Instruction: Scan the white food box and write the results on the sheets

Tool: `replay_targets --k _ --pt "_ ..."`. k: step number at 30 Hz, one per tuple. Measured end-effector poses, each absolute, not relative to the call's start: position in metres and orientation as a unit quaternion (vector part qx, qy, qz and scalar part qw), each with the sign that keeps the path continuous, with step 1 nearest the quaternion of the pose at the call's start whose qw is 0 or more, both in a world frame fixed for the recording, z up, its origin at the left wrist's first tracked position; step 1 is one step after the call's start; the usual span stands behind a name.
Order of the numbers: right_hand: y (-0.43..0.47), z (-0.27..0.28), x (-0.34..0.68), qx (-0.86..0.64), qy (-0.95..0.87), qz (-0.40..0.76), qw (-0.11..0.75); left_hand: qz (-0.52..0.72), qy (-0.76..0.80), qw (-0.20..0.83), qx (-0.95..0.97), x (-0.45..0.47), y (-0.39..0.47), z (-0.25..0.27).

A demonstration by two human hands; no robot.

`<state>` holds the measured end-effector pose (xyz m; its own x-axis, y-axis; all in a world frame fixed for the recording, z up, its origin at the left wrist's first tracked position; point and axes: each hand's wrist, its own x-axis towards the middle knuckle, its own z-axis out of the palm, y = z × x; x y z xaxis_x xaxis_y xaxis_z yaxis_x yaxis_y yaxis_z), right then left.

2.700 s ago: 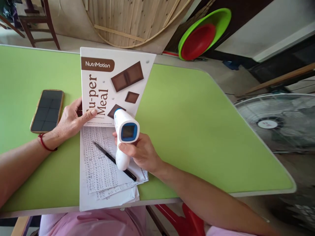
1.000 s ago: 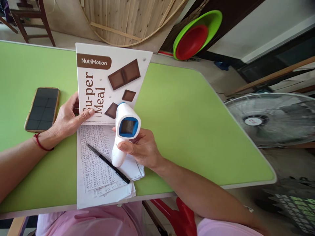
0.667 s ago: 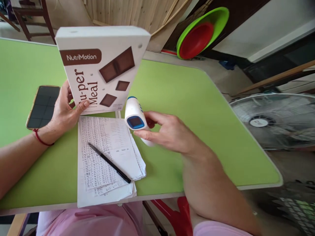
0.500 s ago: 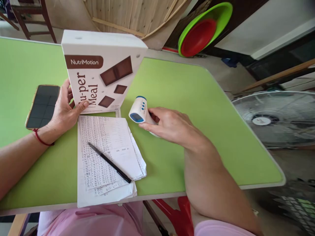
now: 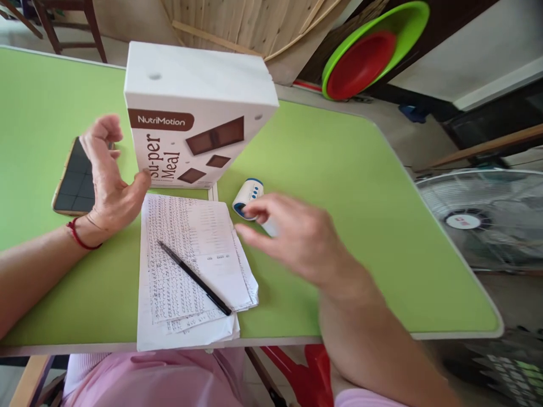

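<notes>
A white NutriMotion box (image 5: 169, 148) with brown squares printed on it stands upright on the table. Beside its lower left edge is my left hand (image 5: 112, 175), fingers curved and apart, the thumb close to the box; whether it touches cannot be made out. Partly behind this hand lies a phone (image 5: 76, 183). A white and blue infrared thermometer (image 5: 250, 195) rests on the table right of the box. My right hand (image 5: 292, 232), somewhat blurred, is over its handle with thumb and fingers apart. In front of the box lie handwritten papers (image 5: 182, 282) with a black pen (image 5: 195, 277) across them.
The green table (image 5: 339, 169) has a pale rim. Past its right side stands a fan (image 5: 462, 220). Behind the table are a green basin (image 5: 411, 28) and a red basin (image 5: 360, 65). A red stool (image 5: 318, 373) shows below the front edge.
My left hand has let go of the box and opened at its left side. My right hand has loosened from the thermometer and lifted off it. The view has shifted slightly.
</notes>
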<state>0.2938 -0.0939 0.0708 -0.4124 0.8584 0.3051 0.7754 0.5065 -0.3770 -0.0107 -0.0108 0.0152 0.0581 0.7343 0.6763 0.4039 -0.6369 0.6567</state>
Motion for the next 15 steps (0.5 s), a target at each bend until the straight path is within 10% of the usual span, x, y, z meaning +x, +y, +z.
replay_targets --k 4,15 --pt "-0.122 0.05 0.247 -0.334 -0.901 0.152 0.233 0.598 0.314 -0.003 0.738 -0.001 -0.025 0.027" --pt "-0.087 0.028 0.268 -0.405 -0.815 0.156 0.383 0.248 0.182 -0.032 0.951 0.022 -0.082 0.051"
